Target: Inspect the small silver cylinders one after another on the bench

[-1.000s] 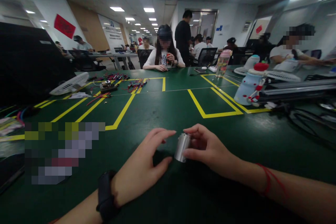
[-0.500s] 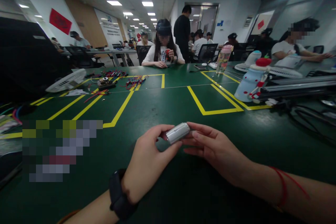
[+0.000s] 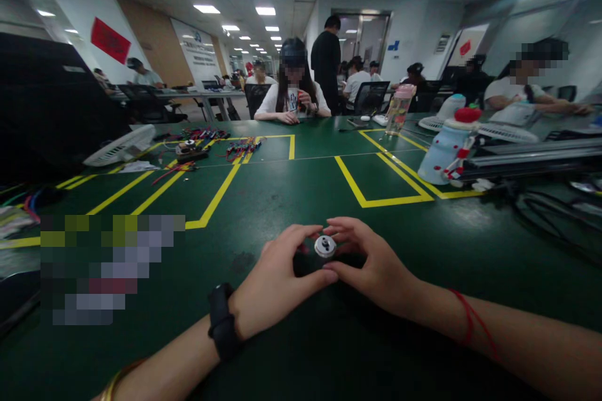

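Note:
A small silver cylindrical motor point(image 3: 325, 246) is between my two hands, its round end with a dark centre and small holes turned up toward me. My left hand point(image 3: 286, 269) curls in from the left, fingertips at the motor's far left side and thumb at its near side. From the right, my right hand point(image 3: 376, 263) bends its fingers round the motor's far right side, its thumb in front. The two thumb tips meet just below the motor. Its lower body is partly hidden by my thumbs and shadow.
The green table point(image 3: 277, 194) carries yellow tape lines. Wire bundles point(image 3: 242, 148) and a white fan point(image 3: 120, 145) lie left. On the right are a blue bottle point(image 3: 439, 153), a pink-lidded bottle point(image 3: 399, 109), metal rails point(image 3: 536, 160) and black cables point(image 3: 555, 219). A person point(image 3: 292, 84) sits opposite.
The motor has turned from lying slanted, side toward me, to having its end face up. My right hand has moved left and closed in around it, and the thumb tips have come together.

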Demonstrator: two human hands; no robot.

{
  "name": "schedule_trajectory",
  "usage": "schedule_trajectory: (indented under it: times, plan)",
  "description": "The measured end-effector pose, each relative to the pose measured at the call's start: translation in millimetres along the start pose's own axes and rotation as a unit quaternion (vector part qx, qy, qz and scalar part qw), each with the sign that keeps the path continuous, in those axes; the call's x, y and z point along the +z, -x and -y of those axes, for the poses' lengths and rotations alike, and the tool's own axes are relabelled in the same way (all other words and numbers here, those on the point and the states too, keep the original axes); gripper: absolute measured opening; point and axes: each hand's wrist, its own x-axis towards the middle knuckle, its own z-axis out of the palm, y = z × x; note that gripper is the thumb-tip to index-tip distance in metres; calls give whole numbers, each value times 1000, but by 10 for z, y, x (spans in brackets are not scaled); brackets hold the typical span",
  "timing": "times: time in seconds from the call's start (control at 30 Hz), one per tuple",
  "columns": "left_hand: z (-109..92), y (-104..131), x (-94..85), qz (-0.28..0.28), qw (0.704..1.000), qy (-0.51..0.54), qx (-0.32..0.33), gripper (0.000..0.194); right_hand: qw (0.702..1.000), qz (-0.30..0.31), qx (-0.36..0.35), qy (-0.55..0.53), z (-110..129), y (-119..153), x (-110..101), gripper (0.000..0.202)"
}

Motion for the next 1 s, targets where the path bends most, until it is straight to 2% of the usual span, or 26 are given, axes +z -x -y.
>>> schedule_trajectory:
  times: [0.07, 0.17, 0.27, 0.4, 0.5, 0.6, 0.73, 0.83, 0.93, 1.0]
  plan:
    - [-39, -41, -76, -12, 999, 39, 10, 36, 1000, 19, 17, -11, -11, -12, 7, 49]
    - [-99, -120, -147, -16, 998, 35, 41, 15, 999, 37, 32, 4, 3, -33, -6, 40]
    - [-124, -168, -191, -27, 998, 23, 51, 14, 999, 38, 22, 28, 12, -50, -38, 37]
    - [-45, -118, -246, -78, 997, 6, 21, 15, 998, 10, 1, 67, -5, -67, -79, 32]
    - [79, -45, -205, -35, 999, -11, -10, 15, 997, -5, -1, 82, -24, -75, -100, 37]
    - [174, -7, -75, 18, 999, -39, -19, 11, 996, 10, -8, 85, -45, -72, -108, 39]
    - [192, -28, 62, 19, 998, -55, -27, 10, 994, 40, -28, 94, -58, -67, -82, 46]
    - [168, -39, 39, 19, 998, -51, -34, 13, 995, 41, -18, 85, -40, -68, -88, 45]
    - [192, 26, -133, 7, 998, -34, -51, 24, 997, -8, 21, 76, -22, -31, -282, 50]
    - [276, 134, -326, -14, 996, -18, -87, 30, 989, -68, 54, 123, -48, 60, -584, 55]
